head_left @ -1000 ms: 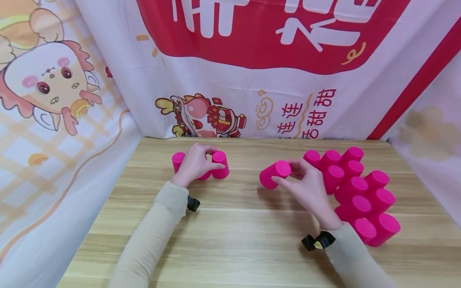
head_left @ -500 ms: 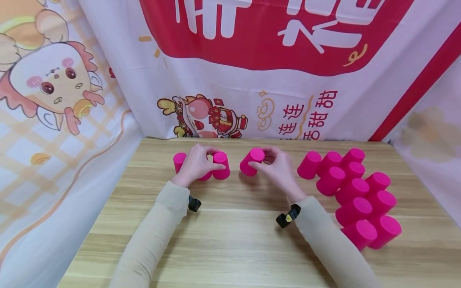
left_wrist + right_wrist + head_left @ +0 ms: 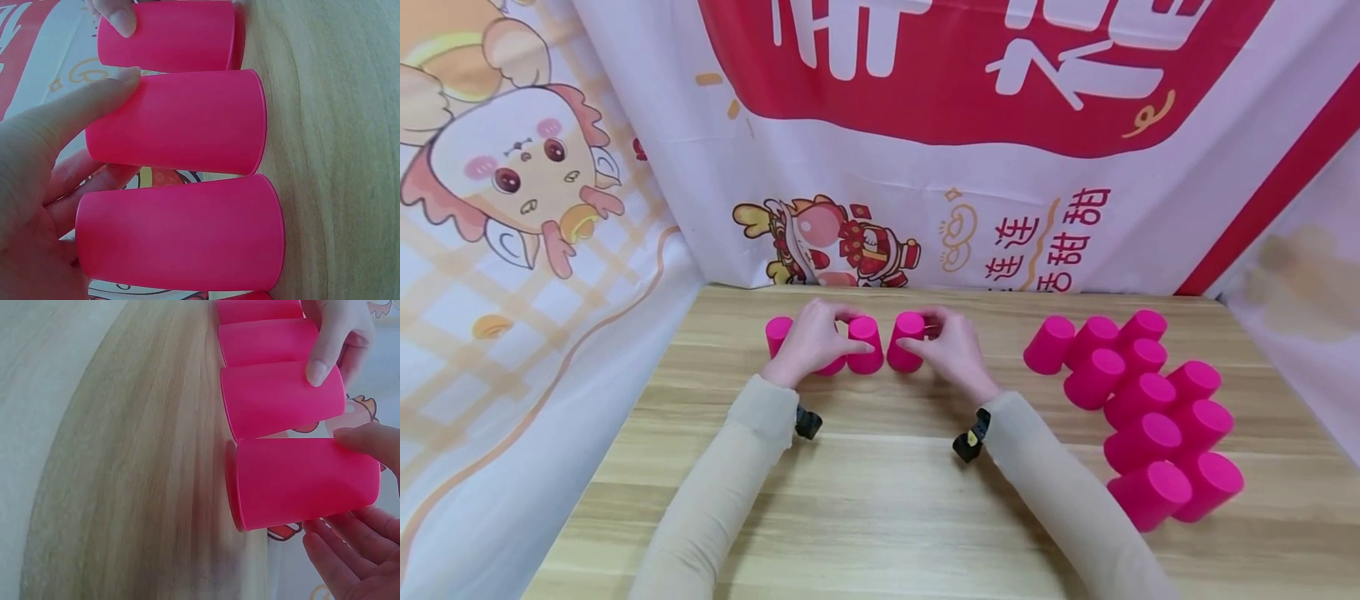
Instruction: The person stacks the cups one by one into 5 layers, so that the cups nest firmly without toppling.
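Pink plastic cups stand upside down in a row at the back of the table. My left hand [image 3: 812, 337] pinches one cup [image 3: 866, 346] between thumb and fingers. To its right, my right hand [image 3: 953, 346] grips another pink cup [image 3: 300, 481], with a narrow gap between the two. A dark shadow lies at that cup's rim in the right wrist view; I cannot tell whether it touches the table. Left of the held cups stand a partly hidden cup [image 3: 181, 234], close by the left fingers, and the leftmost cup [image 3: 778, 332].
Several more inverted pink cups [image 3: 1144, 442] form a cluster on the right side of the wooden table [image 3: 880, 500]. A printed cloth backdrop [image 3: 925, 183] rises behind the table edge, and another cloth [image 3: 497, 292] hangs at the left.
My right hand has carried its cup leftward from near the right cluster, straightening it from a tilt, to beside the left hand's cup. The left hand keeps its hold in place.
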`<state>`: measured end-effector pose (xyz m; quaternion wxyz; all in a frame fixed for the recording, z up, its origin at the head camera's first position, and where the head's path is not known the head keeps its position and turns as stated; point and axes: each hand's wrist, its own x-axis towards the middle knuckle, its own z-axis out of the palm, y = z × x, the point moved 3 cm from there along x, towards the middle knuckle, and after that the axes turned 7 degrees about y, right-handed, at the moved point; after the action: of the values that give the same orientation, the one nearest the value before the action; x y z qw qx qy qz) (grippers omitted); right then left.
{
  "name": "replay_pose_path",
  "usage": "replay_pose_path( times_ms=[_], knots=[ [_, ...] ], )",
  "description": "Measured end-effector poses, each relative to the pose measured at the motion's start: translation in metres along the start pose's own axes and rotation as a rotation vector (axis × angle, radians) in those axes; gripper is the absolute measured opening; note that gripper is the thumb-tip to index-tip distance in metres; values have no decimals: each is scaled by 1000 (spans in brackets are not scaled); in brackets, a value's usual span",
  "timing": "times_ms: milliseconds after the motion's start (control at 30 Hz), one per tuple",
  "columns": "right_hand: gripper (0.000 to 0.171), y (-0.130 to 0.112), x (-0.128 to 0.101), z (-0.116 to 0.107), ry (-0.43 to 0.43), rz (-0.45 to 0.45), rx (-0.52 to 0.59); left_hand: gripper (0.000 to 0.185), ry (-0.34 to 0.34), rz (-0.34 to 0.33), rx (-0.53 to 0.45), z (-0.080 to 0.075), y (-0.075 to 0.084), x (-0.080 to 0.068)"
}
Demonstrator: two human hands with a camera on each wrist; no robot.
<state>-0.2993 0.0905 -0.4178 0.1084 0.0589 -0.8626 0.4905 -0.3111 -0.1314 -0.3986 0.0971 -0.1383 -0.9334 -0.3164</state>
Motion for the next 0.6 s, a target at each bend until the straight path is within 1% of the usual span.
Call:
replay_pose_path(
  times_ms=[367,467,600],
  knots=[
    [48,1,0,6,-11,-48,-2,47,-10,3,19,-1,2,1],
    [50,3,-2,8,-19,-36,3,49,-9,18,17,-1,2,0],
    [59,6,-5,7,-35,8,5,55,-2,20,11,-2,2,-2]
  ],
)
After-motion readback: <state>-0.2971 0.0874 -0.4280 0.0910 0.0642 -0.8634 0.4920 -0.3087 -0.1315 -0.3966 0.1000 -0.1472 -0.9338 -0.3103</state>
